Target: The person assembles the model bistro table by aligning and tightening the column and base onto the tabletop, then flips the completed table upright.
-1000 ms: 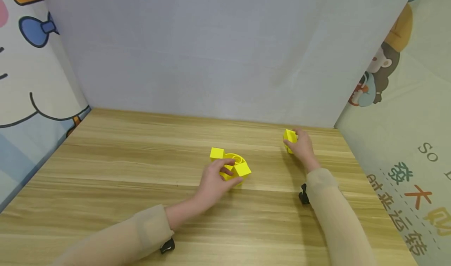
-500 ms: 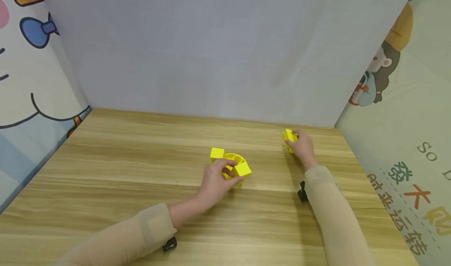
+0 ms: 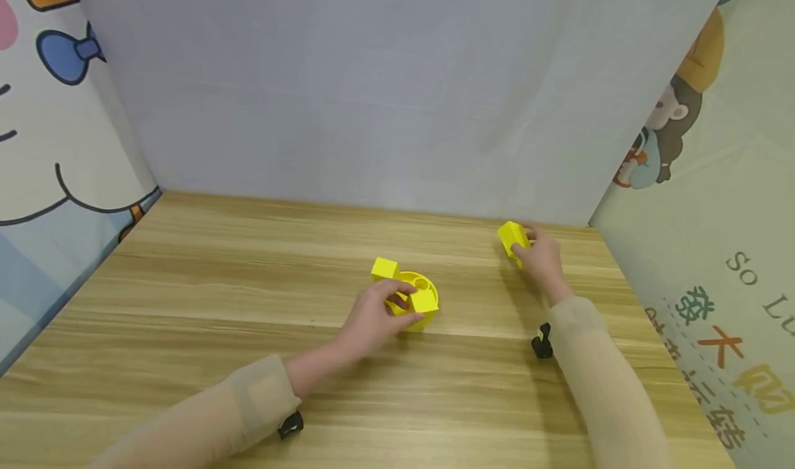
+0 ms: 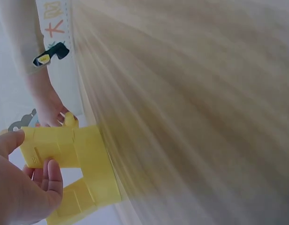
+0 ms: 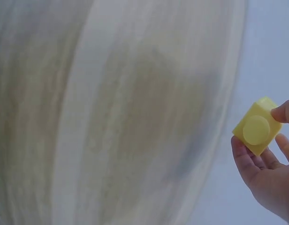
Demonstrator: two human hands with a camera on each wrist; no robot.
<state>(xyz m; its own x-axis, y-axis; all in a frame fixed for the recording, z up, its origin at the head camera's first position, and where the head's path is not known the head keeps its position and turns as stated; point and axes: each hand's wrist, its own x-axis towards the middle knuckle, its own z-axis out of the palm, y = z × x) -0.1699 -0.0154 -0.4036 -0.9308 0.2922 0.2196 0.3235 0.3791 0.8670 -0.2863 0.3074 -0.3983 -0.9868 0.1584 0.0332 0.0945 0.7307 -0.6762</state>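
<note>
My left hand (image 3: 371, 317) pinches a yellow upright block (image 3: 424, 301) between thumb and fingers. That block rises from a round yellow base (image 4: 98, 171) resting on the wooden table, and a second upright block (image 3: 385, 268) stands on the base's far left. Inside the rim a small ring (image 3: 420, 284) is visible. Farther back and to the right, my right hand (image 3: 543, 256) grips a separate yellow block (image 3: 512, 236), held tilted. The right wrist view shows a round peg (image 5: 256, 130) on one face of this block, with thumb and fingertips on its sides.
The wood-grain table (image 3: 217, 303) meets a pale cloth backdrop (image 3: 348, 96) just beyond my right hand. Printed cloths hang on the left (image 3: 56, 124) and on the right (image 3: 702, 200). A small black device (image 3: 542, 342) sits beneath the right sleeve, another (image 3: 290, 425) beneath the left.
The right hand has shifted slightly right, and its block has turned and tilted. The yellow base with its upright blocks has turned a little under the left hand, which keeps its pinch.
</note>
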